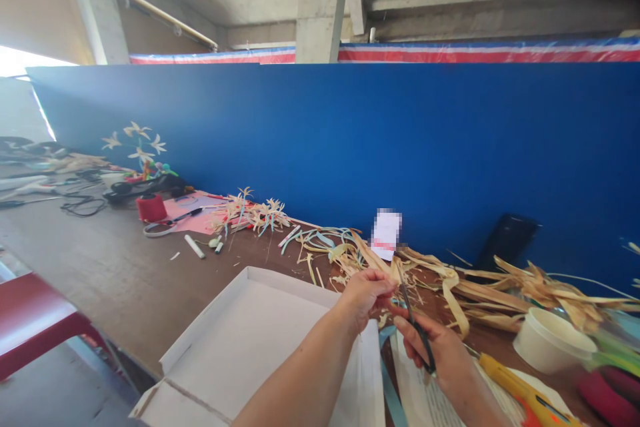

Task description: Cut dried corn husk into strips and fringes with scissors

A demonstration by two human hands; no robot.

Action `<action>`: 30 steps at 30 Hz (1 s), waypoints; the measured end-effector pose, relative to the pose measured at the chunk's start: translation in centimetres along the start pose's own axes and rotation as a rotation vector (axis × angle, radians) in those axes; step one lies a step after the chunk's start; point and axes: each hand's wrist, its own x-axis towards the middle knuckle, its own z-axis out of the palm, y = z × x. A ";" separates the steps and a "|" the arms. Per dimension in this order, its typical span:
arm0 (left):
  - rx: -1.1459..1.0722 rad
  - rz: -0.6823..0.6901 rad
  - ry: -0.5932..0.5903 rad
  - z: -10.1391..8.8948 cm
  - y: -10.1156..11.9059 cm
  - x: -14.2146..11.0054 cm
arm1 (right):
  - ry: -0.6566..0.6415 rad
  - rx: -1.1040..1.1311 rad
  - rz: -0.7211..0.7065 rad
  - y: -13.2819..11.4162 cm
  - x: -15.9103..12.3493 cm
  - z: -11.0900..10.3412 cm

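My left hand (364, 297) pinches a pale dried husk strip (396, 272) between thumb and fingertips, above the right edge of a white open box. My right hand (445, 347) is wrapped around a pair of scissors (425, 341) with black handles. Their blades point up and away, right beside the strip; whether they touch it I cannot tell. Behind both hands lie more tan husk strips (470, 290) and a tangle of light blue ribbon strips (320, 237). Part of the held strip is hidden by my fingers.
Under my forearms stands the white box (240, 333). To the right are a white cup (553, 340) and a yellow glue gun (515, 383). Husk flowers (260, 213), a red spool (151, 207) and a dark phone (507, 240) sit along the blue partition (350, 140).
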 end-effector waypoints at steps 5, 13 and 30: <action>0.048 0.012 -0.008 -0.2 -0.1 0.2 | 0.017 0.021 0.009 -0.2 -0.2 0.0; 0.072 0.007 -0.002 -0.2 0.0 0.1 | 0.026 0.017 0.019 -0.3 -0.3 0.0; 0.109 0.038 -0.016 -0.1 0.6 -0.2 | 0.040 -0.022 0.041 0.3 0.1 -0.2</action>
